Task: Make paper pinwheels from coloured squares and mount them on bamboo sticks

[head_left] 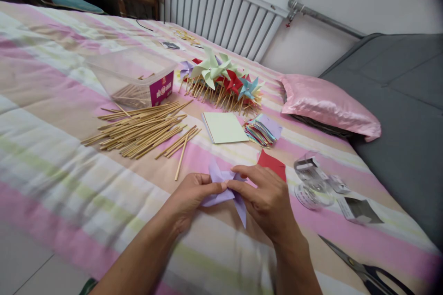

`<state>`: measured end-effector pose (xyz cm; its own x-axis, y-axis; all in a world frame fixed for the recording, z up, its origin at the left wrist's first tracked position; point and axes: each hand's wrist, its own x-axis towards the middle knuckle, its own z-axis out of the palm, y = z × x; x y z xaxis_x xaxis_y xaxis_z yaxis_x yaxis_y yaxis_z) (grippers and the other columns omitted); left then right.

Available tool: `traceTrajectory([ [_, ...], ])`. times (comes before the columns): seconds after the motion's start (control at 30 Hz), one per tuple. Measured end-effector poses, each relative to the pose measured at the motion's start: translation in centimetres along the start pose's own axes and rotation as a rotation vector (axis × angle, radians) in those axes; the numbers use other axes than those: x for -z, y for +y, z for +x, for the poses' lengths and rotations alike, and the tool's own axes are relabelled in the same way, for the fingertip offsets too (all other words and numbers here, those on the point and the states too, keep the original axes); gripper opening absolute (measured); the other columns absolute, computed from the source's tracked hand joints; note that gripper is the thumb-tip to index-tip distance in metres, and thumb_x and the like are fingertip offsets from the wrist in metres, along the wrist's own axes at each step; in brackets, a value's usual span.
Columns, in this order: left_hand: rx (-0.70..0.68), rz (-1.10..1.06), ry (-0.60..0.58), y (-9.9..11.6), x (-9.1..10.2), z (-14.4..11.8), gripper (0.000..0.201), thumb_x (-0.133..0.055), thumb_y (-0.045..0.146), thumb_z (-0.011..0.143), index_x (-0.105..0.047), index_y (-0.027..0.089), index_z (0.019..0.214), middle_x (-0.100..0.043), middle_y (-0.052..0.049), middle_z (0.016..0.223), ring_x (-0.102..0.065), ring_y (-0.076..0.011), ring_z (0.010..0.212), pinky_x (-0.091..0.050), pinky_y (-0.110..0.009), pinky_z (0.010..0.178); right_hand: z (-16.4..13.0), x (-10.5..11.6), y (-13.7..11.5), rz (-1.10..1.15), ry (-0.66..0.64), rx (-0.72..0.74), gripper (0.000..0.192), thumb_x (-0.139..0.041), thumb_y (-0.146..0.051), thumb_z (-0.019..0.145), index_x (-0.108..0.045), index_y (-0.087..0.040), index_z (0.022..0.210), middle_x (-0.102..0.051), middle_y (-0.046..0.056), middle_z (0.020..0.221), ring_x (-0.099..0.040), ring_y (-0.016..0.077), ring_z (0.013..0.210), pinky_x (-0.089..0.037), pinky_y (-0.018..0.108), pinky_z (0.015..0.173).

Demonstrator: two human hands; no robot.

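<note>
A purple paper pinwheel (221,197), its blades folded toward the middle, is held between my two hands above the bed. My left hand (194,196) pinches it from the left, thumb pressed at the centre. From the right, my right hand (266,193) grips it with thumb and index finger close to the same spot. Whether a pin sits under the fingertips is hidden. Just beyond my right hand lies a red paper square (272,164). Several wooden sticks (141,131) lie in a pile past my left hand, with one stick (181,158) apart.
Finished pinwheels (221,78) lie bunched behind a pale green paper stack (224,127) and coloured cut paper (265,129). A clear plastic box (131,73) stands back left. At right are a clear round container (313,191), a small open box (360,210), scissors (363,267) and a pink pillow (328,106).
</note>
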<state>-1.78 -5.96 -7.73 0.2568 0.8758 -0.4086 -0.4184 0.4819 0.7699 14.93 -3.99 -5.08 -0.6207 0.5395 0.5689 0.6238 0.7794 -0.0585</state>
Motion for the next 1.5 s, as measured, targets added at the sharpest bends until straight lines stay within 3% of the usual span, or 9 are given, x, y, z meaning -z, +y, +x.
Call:
traceTrajectory([
  [0.23,-0.047,0.037,0.064,-0.2,-0.1,0.2,0.012,-0.07,0.023,0.059,-0.068,0.011,0.062,-0.058,0.001,0.053,-0.044,-0.0065,0.047,-0.031,-0.019,0.049,0.0,0.1,-0.2,0.094,0.006,-0.03,0.022,-0.053,-0.012,0.086,-0.07,-0.025,0.089,-0.069,0.005,0.099,-0.06,0.0167,0.079,-0.043,0.031,0.068],
  [0.3,-0.072,0.056,0.126,0.0,-0.3,0.2,0.01,-0.068,0.02,0.058,-0.067,0.011,0.06,-0.059,0.001,0.052,-0.045,-0.0068,0.046,-0.03,-0.019,0.048,-0.2,0.5,0.3,0.148,0.061,-0.084,0.021,-0.057,-0.012,0.082,-0.07,-0.026,0.09,-0.068,0.005,0.1,-0.061,0.0174,0.082,-0.046,0.032,0.072],
  [0.37,-0.126,0.087,0.226,0.2,-0.4,0.2,0.009,-0.067,0.019,0.057,-0.068,0.011,0.062,-0.061,0.0,0.054,-0.047,-0.0076,0.047,-0.032,-0.019,0.048,-0.6,1.0,1.4,0.164,0.185,-0.211,0.018,-0.06,-0.013,0.08,-0.07,-0.025,0.091,-0.069,0.005,0.098,-0.063,0.0191,0.087,-0.047,0.033,0.078],
  [0.47,-0.246,0.152,0.366,0.4,-0.5,0.4,0.009,-0.067,0.017,0.055,-0.068,0.013,0.063,-0.064,0.0,0.058,-0.051,-0.0088,0.051,-0.035,-0.019,0.05,-1.8,1.0,3.8,0.12,0.319,-0.548,0.014,-0.059,-0.02,0.08,-0.069,-0.021,0.09,-0.07,0.007,0.093,-0.065,0.0201,0.081,-0.05,0.033,0.074],
  [0.53,-0.306,0.189,0.409,0.3,-0.4,0.6,0.007,-0.067,0.017,0.057,-0.068,0.013,0.063,-0.065,0.0,0.06,-0.053,-0.0096,0.054,-0.036,-0.02,0.051,-2.6,0.3,5.5,0.118,0.18,-0.775,0.017,-0.058,-0.025,0.079,-0.071,-0.02,0.089,-0.072,0.007,0.085,-0.065,0.0194,0.067,-0.051,0.032,0.065],
  [0.63,-0.361,0.216,0.441,-0.1,-0.2,0.9,0.009,-0.068,0.021,0.06,-0.068,0.014,0.065,-0.067,0.0,0.064,-0.056,-0.0113,0.058,-0.039,-0.02,0.054,-3.4,-1.2,6.9,0.1,-0.045,-0.913,0.018,-0.059,-0.027,0.074,-0.073,-0.02,0.084,-0.074,0.006,0.08,-0.068,0.0218,0.069,-0.051,0.035,0.07],
  [0.93,-0.321,0.157,0.458,0.1,-0.9,0.5,0.013,-0.07,0.025,0.058,-0.068,0.013,0.063,-0.066,-0.001,0.06,-0.055,-0.0113,0.055,-0.038,-0.021,0.052,-2.8,-3.5,5.4,0.02,-0.194,-0.893,0.01,-0.065,-0.02,0.069,-0.074,-0.025,0.071,-0.074,0.006,0.07,-0.069,0.0237,0.066,-0.047,0.031,0.058],
  [1.13,-0.238,0.091,0.439,0.4,-1.0,0.3,0.015,-0.072,0.025,0.056,-0.068,0.012,0.064,-0.063,0.001,0.055,-0.05,-0.0077,0.049,-0.034,-0.018,0.048,-2.6,-3.5,5.0,-0.017,-0.3,-0.895,0.016,-0.06,-0.018,0.073,-0.074,-0.025,0.071,-0.074,0.007,0.072,-0.069,0.0268,0.072,-0.044,0.032,0.055],
  [1.5,-0.184,0.052,0.445,0.3,-0.9,0.2,0.015,-0.072,0.024,0.057,-0.063,0.012,0.059,-0.059,0.002,0.049,-0.046,-0.0053,0.044,-0.032,-0.017,0.044,-2.7,-3.1,4.9,0.032,-0.363,-0.94,0.013,-0.064,-0.016,0.068,-0.073,-0.025,0.073,-0.074,0.004,0.074,-0.068,0.023,0.071,-0.043,0.029,0.056],
])
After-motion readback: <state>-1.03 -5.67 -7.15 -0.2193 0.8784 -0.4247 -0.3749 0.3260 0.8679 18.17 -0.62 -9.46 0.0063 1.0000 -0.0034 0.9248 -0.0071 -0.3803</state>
